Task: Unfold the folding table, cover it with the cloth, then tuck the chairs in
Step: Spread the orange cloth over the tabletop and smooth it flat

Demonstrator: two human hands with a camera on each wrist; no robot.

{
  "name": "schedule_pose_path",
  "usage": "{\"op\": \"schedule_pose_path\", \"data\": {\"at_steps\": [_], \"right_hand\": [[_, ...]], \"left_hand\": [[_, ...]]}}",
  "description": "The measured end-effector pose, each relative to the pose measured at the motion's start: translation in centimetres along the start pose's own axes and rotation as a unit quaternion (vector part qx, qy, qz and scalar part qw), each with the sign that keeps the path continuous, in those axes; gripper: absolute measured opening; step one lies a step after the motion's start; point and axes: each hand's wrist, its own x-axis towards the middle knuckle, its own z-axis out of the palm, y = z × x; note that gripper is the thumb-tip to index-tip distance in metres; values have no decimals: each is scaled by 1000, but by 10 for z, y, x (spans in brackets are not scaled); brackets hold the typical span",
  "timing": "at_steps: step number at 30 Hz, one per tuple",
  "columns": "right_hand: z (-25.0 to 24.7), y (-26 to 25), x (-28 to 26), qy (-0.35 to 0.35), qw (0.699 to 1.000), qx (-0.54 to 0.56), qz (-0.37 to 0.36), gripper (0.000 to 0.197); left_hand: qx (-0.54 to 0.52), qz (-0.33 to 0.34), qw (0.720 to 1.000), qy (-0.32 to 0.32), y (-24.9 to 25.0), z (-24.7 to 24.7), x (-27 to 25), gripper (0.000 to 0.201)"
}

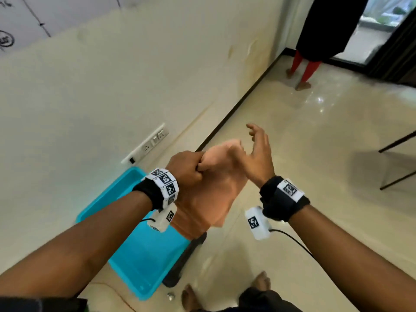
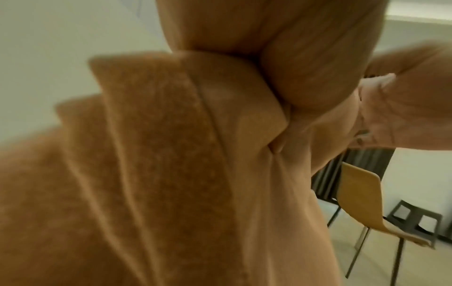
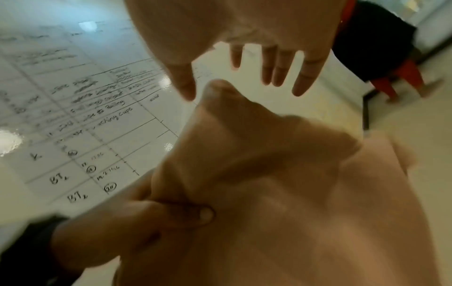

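Observation:
A folded peach-orange cloth (image 1: 209, 188) hangs in the air in front of me, above a blue bin. My left hand (image 1: 186, 170) grips its upper edge in a fist; the same cloth (image 2: 159, 174) fills the left wrist view in thick folds. My right hand (image 1: 258, 152) hovers just right of the cloth with its fingers (image 3: 276, 63) spread and straight, holding nothing. In the right wrist view the cloth (image 3: 281, 203) sits below that palm, with my left hand (image 3: 156, 216) pinching it. A wooden chair (image 2: 362, 205) on thin metal legs stands behind the cloth. The folding table is not in view.
A blue plastic bin (image 1: 144, 251) sits on the floor by the cream wall, with a socket strip (image 1: 146, 143) above it. Dark metal legs (image 1: 396, 163) show at the right edge. Another person (image 1: 315, 41) stands far back by the doorway. A whiteboard (image 3: 73, 116) hangs on the wall.

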Motion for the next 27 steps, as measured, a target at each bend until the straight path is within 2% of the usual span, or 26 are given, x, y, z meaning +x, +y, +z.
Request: {"op": "schedule_pose_path", "data": {"at_steps": [2,4,6,8,11,14,17,20,23,27], "right_hand": [[-38,15,-3,-64,989,-100,-94,80],[-68,39,1,-141,950,-239,-142,88],[-87,60,2,-222,895,-363,-134,94],[-115,80,7,-242,869,-420,-99,83],[-162,109,14,-208,870,-443,-64,35],[-221,132,20,-224,869,-441,-10,14],[-275,158,22,-238,872,-427,33,15],[-329,186,17,-234,881,-406,61,25],[-383,219,6,-223,890,-382,111,29],[-458,271,-20,-199,887,-351,225,26]], "left_hand": [[69,19,996,-49,38,11,26,27],[140,54,985,-82,79,26,51,29],[183,84,975,-99,115,38,72,30],[198,102,968,-114,152,53,96,30],[181,138,964,-139,197,78,128,24],[146,170,961,-162,243,104,158,24],[76,191,956,-209,278,128,187,33],[58,218,942,-247,310,163,214,42],[50,259,926,-268,355,210,243,25],[115,340,875,-325,446,259,280,20]]}}
